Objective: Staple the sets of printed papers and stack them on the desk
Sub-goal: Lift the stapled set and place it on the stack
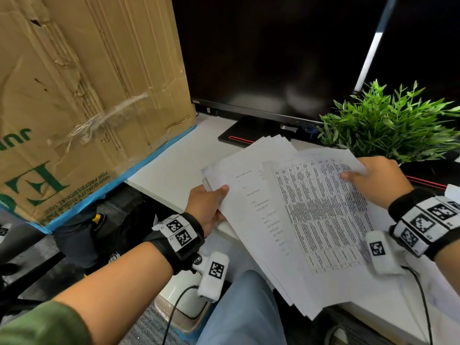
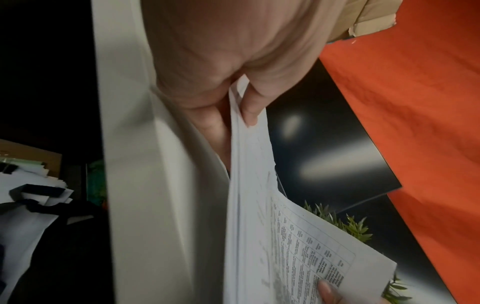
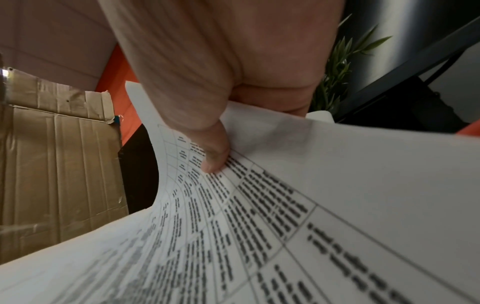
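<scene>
A thick, fanned bundle of printed papers [image 1: 251,207] is held above the front edge of the white desk [image 1: 174,158]. My left hand [image 1: 210,202] grips its left edge, thumb on top and fingers under the sheets [image 2: 249,185]. My right hand [image 1: 373,178] pinches the far right corner of the top sheet [image 1: 321,207], a page with a dense printed table; its thumb [image 3: 215,156] presses on that page [image 3: 285,216]. The top sheet is slid to the right of the ones beneath. No stapler shows in any view.
A large worn cardboard box [image 1: 82,95] stands at the left on the desk. A dark monitor [image 1: 268,58] on its stand [image 1: 239,135] sits behind the papers, with a green potted plant [image 1: 388,123] at the right. My leg in jeans [image 1: 244,312] is below the papers.
</scene>
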Demonstrator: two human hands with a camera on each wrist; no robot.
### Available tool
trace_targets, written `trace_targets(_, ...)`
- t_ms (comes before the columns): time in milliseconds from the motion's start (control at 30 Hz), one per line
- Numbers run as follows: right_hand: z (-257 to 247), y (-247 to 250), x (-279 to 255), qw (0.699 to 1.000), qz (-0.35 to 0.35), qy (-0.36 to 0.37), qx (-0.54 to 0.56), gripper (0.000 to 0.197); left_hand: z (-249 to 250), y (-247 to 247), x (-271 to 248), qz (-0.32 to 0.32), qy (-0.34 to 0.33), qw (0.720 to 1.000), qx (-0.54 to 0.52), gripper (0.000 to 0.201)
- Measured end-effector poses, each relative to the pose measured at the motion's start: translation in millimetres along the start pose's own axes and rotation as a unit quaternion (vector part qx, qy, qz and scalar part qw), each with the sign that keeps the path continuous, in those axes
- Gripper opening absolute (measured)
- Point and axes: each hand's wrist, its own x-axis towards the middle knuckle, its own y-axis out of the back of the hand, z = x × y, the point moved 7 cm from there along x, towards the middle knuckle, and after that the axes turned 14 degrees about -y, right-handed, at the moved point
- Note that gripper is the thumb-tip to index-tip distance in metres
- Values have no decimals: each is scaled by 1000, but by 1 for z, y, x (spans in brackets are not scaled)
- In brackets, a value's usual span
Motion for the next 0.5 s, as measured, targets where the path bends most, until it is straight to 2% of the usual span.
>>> trace_targets(100, 0, 4, 2, 1000, -4, -9, 21, 33, -3, 7, 1, 12, -3, 1000, 1, 23)
trace_targets(200, 2, 4, 4, 992, -37, -29, 114, 18, -4, 9, 1, 20, -7, 1000, -16, 27)
trace_targets(300, 2, -4, 3, 990, -56, -33, 129, 21, -3, 6, -1, 27, -2, 999, -42, 30)
trace_targets(400, 1, -26, -1, 988, -110, -43, 103, 17, -3, -3, -4, 19, -4, 997, -68, 37)
trace_targets(500, 0, -46, -6, 976, -159, -41, 143, 27, -1, -10, -6, 12, -13, 997, -74, 37)
